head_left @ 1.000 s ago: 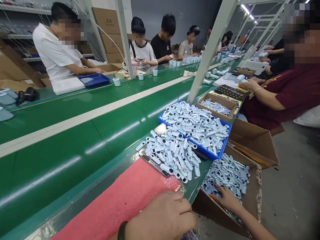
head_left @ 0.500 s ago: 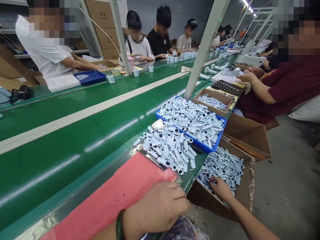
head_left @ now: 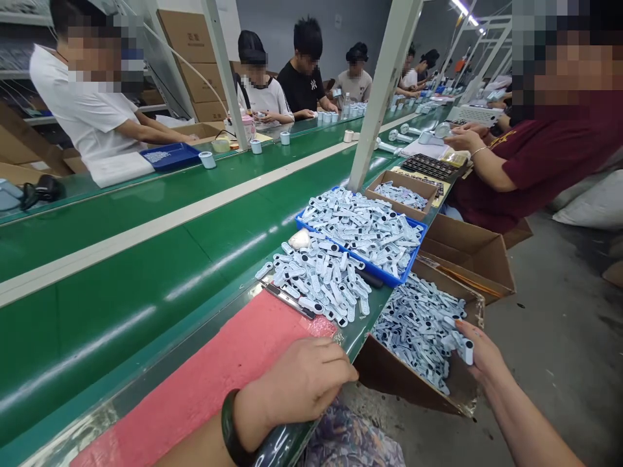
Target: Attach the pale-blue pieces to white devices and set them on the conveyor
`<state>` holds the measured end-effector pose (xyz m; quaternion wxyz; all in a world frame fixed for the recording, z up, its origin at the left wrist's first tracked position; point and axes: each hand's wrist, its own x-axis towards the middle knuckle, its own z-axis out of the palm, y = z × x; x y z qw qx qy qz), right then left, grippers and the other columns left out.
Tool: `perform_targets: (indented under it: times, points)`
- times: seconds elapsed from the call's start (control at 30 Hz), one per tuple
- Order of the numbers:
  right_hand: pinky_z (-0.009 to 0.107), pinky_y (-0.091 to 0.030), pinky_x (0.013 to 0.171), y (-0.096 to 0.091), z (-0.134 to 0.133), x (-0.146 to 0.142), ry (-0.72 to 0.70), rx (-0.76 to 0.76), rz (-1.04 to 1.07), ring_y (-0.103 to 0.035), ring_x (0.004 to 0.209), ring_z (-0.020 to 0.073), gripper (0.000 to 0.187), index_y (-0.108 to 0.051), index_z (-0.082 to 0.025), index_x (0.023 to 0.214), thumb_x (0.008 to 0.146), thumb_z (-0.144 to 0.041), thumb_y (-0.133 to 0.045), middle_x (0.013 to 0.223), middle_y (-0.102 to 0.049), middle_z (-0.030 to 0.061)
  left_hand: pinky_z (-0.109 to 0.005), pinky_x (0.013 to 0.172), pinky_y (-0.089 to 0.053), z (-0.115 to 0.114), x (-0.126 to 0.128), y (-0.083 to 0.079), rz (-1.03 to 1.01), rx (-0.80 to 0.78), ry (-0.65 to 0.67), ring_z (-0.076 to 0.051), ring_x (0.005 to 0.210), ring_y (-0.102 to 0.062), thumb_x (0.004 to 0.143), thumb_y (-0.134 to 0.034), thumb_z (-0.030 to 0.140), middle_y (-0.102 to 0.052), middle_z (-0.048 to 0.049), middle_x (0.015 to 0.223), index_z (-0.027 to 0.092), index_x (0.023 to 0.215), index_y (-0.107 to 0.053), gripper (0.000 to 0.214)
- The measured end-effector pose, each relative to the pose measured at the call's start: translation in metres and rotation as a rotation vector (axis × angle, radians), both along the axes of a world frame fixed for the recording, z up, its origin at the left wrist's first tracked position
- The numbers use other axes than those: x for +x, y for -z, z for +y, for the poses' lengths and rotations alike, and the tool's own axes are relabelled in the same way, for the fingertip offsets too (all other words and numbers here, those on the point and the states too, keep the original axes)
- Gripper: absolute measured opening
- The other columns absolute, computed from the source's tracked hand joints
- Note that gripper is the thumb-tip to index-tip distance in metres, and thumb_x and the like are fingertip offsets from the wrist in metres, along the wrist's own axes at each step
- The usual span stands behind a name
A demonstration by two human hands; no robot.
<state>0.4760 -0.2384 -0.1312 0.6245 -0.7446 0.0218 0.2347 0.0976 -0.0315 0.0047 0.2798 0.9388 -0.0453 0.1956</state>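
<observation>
fingers [head_left: 476, 338] of the right hand [head_left: 483, 363] are clamped on a few white plastic pieces [head_left: 464, 349], held just above the near right corner of an open cardboard box [head_left: 399, 381] that stands beside the desk [head_left: 364, 327], below its edge. the box is filled with a loose heap of like pieces [head_left: 413, 327]. the left hand [head_left: 304, 383] rests on the near edge of the desk, at the corner of a pink foam mat [head_left: 228, 373], with its fingers [head_left: 335, 370] curled together in a loose fist and nothing showing between them; a dark bangle [head_left: 228, 425] sits on its wrist. just beyond the mat a black and silver strip [head_left: 287, 300] lies across the desk, and behind it a second pile of the same white pieces [head_left: 316, 282] is spread on the bare surface. a blue tray [head_left: 382, 275] heaped with more of them touches that pile on its far side. a green conveyor belt [head_left: 146, 259] runs along the left of the desk. further along the desk sits a small carton [head_left: 428, 191] of pieces, and an empty carton [head_left: 467, 250] stands beside the tray. a person in a maroon shirt [head_left: 540, 162] works at the next place, hands well apart from the wearer's own
</observation>
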Motion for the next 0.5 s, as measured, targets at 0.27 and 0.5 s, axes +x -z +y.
perform_targets:
  times: [0.27, 0.5]
  points:
    - [0.020, -0.047, 0.041, -0.133, 0.064, -0.112, -0.284, 0.438, 0.130, -0.060, 0.053, 0.0124, 0.047, -0.064, -0.025, 0.100, 0.064, -0.041, -0.091, 0.080, -0.068, -0.0012, -0.042, 0.106, -0.049, -0.014, 0.013, -0.012, -0.035, -0.947, -0.258, -0.025, 0.120, -0.063, 0.098, -0.063, 0.036, -0.068, -0.0100, 0.127, 0.024, 0.121, -0.068, 0.027]
    - [0.029, -0.058, 0.058, -0.171, 0.180, -0.289, -0.741, 0.663, -0.151, -0.064, 0.065, 0.0154, 0.026, -0.057, -0.024, 0.095, 0.089, -0.046, -0.069, 0.087, -0.067, -0.0002, -0.029, 0.087, -0.058, -0.021, 0.004, -0.043, -0.698, -1.601, -0.697, -0.021, 0.108, -0.068, 0.087, -0.074, 0.056, -0.070, -0.0047, 0.121, 0.027, 0.122, -0.065, 0.046]
